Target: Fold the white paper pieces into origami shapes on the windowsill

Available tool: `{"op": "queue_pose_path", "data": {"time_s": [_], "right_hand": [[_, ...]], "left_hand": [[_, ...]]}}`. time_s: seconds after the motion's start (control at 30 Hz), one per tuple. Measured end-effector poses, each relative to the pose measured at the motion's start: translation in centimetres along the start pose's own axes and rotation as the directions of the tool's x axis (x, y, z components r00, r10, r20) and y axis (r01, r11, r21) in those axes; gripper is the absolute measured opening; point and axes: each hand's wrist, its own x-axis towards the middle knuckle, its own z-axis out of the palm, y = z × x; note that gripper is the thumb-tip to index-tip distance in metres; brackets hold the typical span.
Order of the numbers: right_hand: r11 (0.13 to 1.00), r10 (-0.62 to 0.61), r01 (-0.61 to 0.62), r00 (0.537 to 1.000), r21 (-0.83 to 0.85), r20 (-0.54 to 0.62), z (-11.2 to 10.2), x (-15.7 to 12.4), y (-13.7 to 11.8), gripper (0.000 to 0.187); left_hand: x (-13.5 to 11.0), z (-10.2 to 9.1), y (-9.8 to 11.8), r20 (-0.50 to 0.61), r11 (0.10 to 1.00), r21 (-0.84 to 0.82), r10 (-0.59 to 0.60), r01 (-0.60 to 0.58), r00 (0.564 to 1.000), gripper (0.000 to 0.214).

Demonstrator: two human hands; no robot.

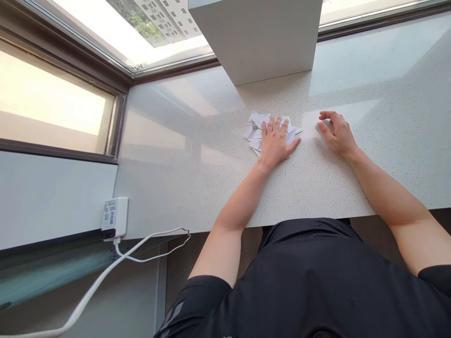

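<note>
The paper pile (pixel 254 129) lies under the left grip (pixel 276 143).

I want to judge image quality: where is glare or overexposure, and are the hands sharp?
Head view: the window is overexposed; head view: glare lies on the countertop; head view: left hand, on the paper pieces, and right hand are sharp.

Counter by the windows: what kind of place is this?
Probably a room in a flat. The speckled counter runs under big windows, tall apartment blocks show outside, and a white charger sits at the wall. The left hand rests flat on folded paper pieces.
</note>
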Motion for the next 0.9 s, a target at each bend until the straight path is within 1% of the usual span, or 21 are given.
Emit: {"op": "queue_pose_path", "data": {"time_s": [0.17, 0.27, 0.33, 0.43, 0.53, 0.63, 0.77, 0.9], "right_hand": [[1.000, 0.017, -0.017, 1.000, 0.003, 0.016, 0.0, -0.1, 0.1, 0.050], [1.000, 0.012, -0.012, 1.000, 0.006, 0.021, 0.0, -0.1, 0.0, 0.051], [1.000, 0.007, -0.008, 1.000, 0.015, 0.020, -0.1, -0.1, -0.1, 0.051], [1.000, 0.008, -0.008, 1.000, 0.024, 0.019, -0.1, -0.1, -0.2, 0.050], [1.000, 0.009, -0.010, 1.000, 0.023, 0.018, -0.1, -0.1, -0.3, 0.051], [1.000, 0.006, -0.006, 1.000, 0.018, 0.018, -0.1, -0.1, -0.2, 0.051], [1.000, 0.010, -0.011, 1.000, 0.017, 0.021, -0.2, 0.0, -0.1, 0.051], [1.000, 0.018, -0.018, 1.000, 0.015, 0.018, -0.2, 0.0, 0.0, 0.051]], "left_hand": [[0.5, -3.1, -2.5, -0.044, 0.992, -0.004, -0.128, 0.128, 0.991, 0.100], [0.6, -4.7, -4.1, -0.067, 0.968, -0.002, -0.252, 0.252, 0.966, 0.098], [0.7, -5.8, -4.9, -0.064, 0.936, 0.042, -0.346, 0.349, 0.936, 0.098], [0.5, -7.5, -5.7, -0.067, 0.881, 0.125, -0.451, 0.456, 0.890, 0.094], [0.0, -9.2, -6.4, -0.104, 0.822, 0.180, -0.530, 0.540, 0.842, 0.089], [-0.5, -10.5, -7.3, -0.164, 0.764, 0.189, -0.595, 0.617, 0.787, 0.086], [-1.0, -11.6, -8.2, -0.238, 0.693, 0.175, -0.660, 0.700, 0.713, 0.084], [-1.0, -11.8, -8.4, -0.265, 0.648, 0.183, -0.692, 0.740, 0.672, 0.085]]}}
